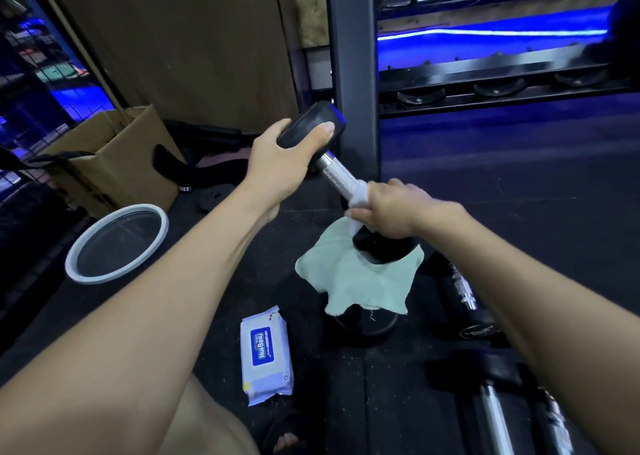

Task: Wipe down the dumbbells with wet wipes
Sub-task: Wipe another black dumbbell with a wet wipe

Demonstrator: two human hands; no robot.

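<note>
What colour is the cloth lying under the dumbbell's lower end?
Pale mint green cloth, seen in the head view, the only view.

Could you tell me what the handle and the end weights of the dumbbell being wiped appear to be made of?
The dumbbell handle looks like bright metal, likely chromed steel, with a knurled grip texture. The upper end weight, gripped by the left hand, looks like matte black rubber or rubber coating; I cannot tell which.

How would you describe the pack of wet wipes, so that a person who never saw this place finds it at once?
Start at the tilted dumbbell that both hands hold, and go down past the pale green cloth under it. The pack of wet wipes lies flat on the dark floor, nearer the person and to the left. It alone is white, with a blue label.
</note>
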